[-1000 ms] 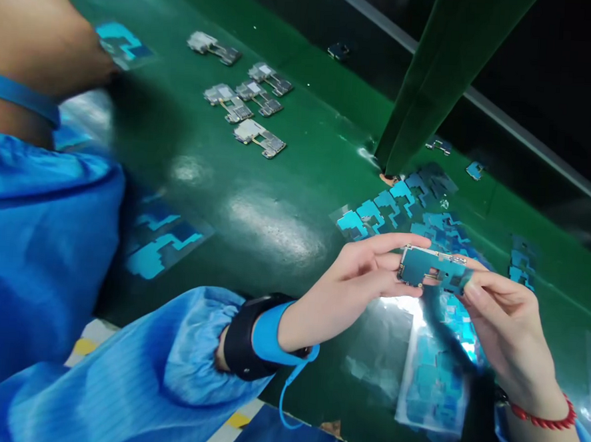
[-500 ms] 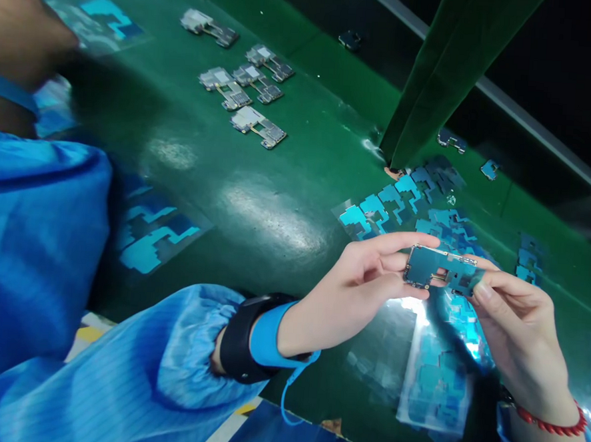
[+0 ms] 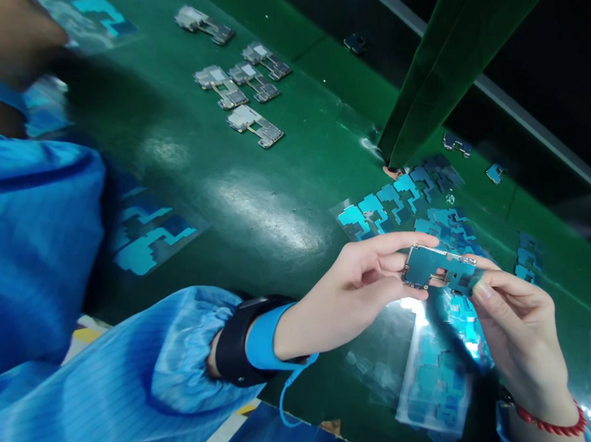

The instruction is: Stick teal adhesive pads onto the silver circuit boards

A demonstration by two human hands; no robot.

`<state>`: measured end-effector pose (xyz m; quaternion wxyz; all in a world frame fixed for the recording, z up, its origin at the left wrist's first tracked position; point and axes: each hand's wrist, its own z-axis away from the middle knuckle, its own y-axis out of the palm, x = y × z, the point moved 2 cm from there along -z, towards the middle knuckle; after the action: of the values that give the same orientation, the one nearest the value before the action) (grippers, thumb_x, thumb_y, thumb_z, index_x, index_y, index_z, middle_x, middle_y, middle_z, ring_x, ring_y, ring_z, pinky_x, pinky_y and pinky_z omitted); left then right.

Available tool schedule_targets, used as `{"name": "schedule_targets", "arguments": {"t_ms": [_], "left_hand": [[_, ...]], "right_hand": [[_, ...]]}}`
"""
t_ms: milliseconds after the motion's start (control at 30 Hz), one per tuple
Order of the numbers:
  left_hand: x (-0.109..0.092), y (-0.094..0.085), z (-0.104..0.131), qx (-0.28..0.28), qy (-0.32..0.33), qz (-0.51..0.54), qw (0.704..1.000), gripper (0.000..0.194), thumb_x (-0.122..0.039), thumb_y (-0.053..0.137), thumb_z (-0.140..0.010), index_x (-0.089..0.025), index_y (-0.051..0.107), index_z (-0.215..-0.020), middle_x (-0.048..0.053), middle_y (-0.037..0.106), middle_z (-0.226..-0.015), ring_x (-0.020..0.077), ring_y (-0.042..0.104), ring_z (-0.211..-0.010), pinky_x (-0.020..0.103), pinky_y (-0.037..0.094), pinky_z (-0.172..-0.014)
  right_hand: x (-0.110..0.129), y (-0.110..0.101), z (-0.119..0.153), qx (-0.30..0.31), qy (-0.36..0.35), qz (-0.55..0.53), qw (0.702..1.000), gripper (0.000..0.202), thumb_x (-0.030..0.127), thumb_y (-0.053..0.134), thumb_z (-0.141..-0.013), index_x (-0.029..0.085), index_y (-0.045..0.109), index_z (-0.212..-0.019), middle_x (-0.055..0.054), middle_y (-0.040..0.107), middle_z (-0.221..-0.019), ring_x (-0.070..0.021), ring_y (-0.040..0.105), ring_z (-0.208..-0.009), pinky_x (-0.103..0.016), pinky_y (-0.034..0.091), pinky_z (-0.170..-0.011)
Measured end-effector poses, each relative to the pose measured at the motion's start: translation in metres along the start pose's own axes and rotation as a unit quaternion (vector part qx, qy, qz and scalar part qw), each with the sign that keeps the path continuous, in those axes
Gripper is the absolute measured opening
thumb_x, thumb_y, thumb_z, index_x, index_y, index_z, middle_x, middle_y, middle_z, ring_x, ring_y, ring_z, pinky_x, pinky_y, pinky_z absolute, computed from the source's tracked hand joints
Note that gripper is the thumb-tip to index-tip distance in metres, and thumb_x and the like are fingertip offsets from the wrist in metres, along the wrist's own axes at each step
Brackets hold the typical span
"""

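Both my hands hold one small teal circuit board (image 3: 440,268) above the green conveyor belt (image 3: 277,200). My left hand (image 3: 356,285) pinches its left end between thumb and fingers; a black and blue wrist strap sits on that wrist. My right hand (image 3: 519,328) grips the board's right end with its fingertips and wears a red bead bracelet. Under the hands lie clear sheets of blue stickers (image 3: 436,383).
Several silver-shielded boards (image 3: 251,121) lie in a loose group on the belt at upper centre. More blue sticker sheets (image 3: 401,201) spread near a green post (image 3: 434,83). A co-worker's blue sleeve (image 3: 29,231) and hand (image 3: 12,23) fill the left side, beside another sticker sheet (image 3: 149,239).
The view shifted slightly; the boards on the belt sit a little farther left. My hands keep the same grip on the board. The co-worker's hand drew back toward the left edge.
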<state>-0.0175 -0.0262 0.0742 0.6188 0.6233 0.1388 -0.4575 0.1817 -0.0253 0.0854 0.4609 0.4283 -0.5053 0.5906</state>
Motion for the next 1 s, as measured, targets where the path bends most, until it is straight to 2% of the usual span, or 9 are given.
{"name": "schedule_targets", "arguments": {"t_ms": [333,567,833,1000], "left_hand": [[-0.0004,-0.0004,0.0002,-0.004,0.011,-0.028,1.000,0.035,-0.006,0.055,-0.081,-0.014,0.059,-0.115,0.004,0.077,-0.097,0.0191,0.072,-0.094,0.028,0.059,-0.084],[-0.0001,0.0000,0.0000,-0.001,0.017,-0.029,0.999,0.035,-0.006,0.056,-0.081,-0.013,0.058,-0.116,0.005,0.077,-0.098,0.0197,0.072,-0.094,0.028,0.058,-0.085],[-0.0003,-0.0004,0.0011,-0.015,0.008,-0.058,0.998,0.037,-0.008,0.055,-0.082,-0.012,0.059,-0.119,0.005,0.077,-0.094,0.0188,0.073,-0.088,0.029,0.059,-0.085],[0.0007,-0.0004,0.0000,-0.031,-0.006,-0.084,0.996,0.038,-0.012,0.056,-0.084,-0.010,0.058,-0.122,0.007,0.077,-0.096,0.0194,0.073,-0.084,0.032,0.059,-0.085]], "right_hand": [[-0.0012,-0.0005,-0.0004,-0.005,-0.002,0.001,1.000,0.012,0.035,0.077,-0.075,0.025,0.074,-0.069,-0.007,0.068,-0.090,-0.0253,0.061,-0.106,-0.031,0.055,-0.077],[0.0013,0.0012,-0.0007,-0.007,-0.002,0.004,1.000,0.015,0.038,0.079,-0.073,0.025,0.075,-0.069,-0.007,0.069,-0.086,-0.0264,0.063,-0.100,-0.034,0.055,-0.076],[-0.0010,-0.0001,-0.0010,-0.002,-0.007,0.003,1.000,0.012,0.034,0.078,-0.075,0.024,0.074,-0.070,-0.007,0.069,-0.093,-0.0245,0.062,-0.103,-0.028,0.054,-0.073],[-0.0008,-0.0002,-0.0005,0.019,-0.018,-0.006,1.000,0.006,0.027,0.075,-0.079,0.023,0.074,-0.074,-0.006,0.069,-0.097,-0.0200,0.061,-0.105,-0.023,0.053,-0.078]]}}
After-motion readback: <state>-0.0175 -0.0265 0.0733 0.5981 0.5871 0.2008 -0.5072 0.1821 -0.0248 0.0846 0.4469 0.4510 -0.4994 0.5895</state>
